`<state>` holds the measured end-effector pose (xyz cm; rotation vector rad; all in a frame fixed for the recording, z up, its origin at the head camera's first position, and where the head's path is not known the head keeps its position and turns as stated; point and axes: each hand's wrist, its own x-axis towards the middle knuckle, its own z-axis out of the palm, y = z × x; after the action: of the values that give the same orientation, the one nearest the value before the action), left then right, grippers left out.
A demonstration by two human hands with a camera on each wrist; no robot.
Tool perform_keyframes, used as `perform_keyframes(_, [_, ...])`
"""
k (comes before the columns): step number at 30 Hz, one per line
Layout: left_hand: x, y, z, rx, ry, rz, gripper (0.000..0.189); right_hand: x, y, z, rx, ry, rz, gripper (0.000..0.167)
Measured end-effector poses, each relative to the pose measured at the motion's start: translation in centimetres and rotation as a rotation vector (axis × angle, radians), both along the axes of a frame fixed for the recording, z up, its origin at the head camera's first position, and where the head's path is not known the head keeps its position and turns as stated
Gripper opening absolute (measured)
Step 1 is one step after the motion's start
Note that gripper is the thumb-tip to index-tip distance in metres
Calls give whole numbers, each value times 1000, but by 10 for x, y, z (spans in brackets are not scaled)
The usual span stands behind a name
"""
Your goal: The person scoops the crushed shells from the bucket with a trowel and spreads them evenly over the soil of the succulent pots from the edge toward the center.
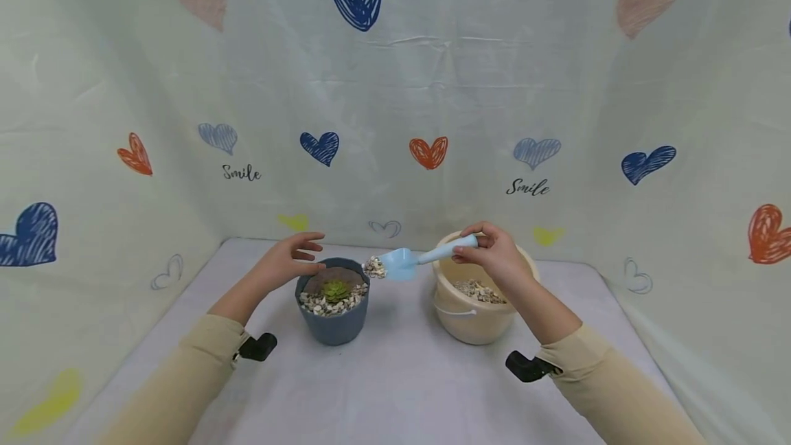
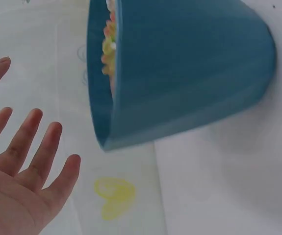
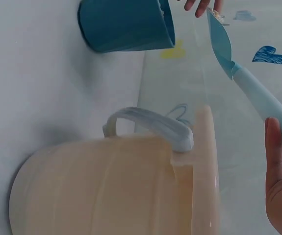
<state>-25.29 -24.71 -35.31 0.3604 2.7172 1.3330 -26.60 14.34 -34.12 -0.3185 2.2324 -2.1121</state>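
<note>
My right hand (image 1: 497, 256) grips the handle of a light blue toy shovel (image 1: 402, 263), whose blade carries a heap of small pebbles (image 1: 374, 267). The blade points left, its tip close to the right rim of a blue plant pot (image 1: 336, 327). Inside that pot a green succulent (image 1: 336, 290) stands among pale pebbles, with a brown patch behind it. My left hand (image 2: 28, 176) is spread beside the pot's rim, fingers apart and holding nothing. Under my right arm stands a cream bucket (image 1: 472, 325) with more pebbles (image 1: 478, 291) inside.
The bucket's white handle (image 3: 150, 125) hangs down its side. Both containers stand on a table with a white cover (image 1: 395, 390). Behind it hangs a pale curtain (image 1: 395, 101) printed with hearts and the word Smile. A black wrist camera (image 1: 258, 347) sits below the left sleeve.
</note>
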Motion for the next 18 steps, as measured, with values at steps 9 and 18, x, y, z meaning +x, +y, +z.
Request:
perform_keyframes(9, [-9,-32,-12,-59,-36,-106,76,-3,-41,3,9,-8,32,26])
perform_keyframes(18, [-15,-48,-29,-31,-219,-265,95,-9,-76,-4,2,-26,43,26])
